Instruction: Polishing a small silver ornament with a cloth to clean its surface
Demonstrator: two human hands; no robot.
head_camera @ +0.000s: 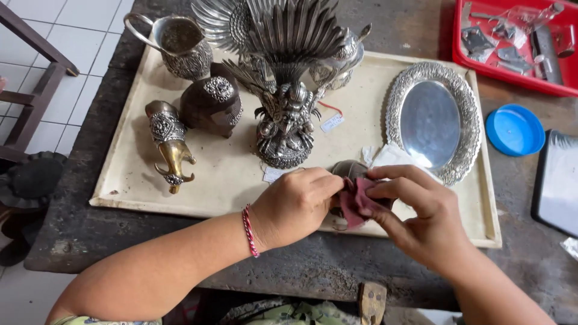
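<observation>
Head view: hands (355, 201) and pink cloth (355, 204) hide a small metal piece (349, 168) (mostly).

We see a dusky pink cloth (356, 201) pressed on a dull grey-brown metal piece (350, 169). A red-and-white twisted bracelet (249, 230) bands the left wrist. The board (223, 174) is cream, stained. On it stand a silver winged figure (283, 78) with feathered relief, a silver oval tray (432, 122) with an ornate rim, a brass-and-silver horn piece (170, 144), and a dark brown box (211, 105). Far right sits a red bin (512, 77), and near it a blue lid (515, 129).
</observation>
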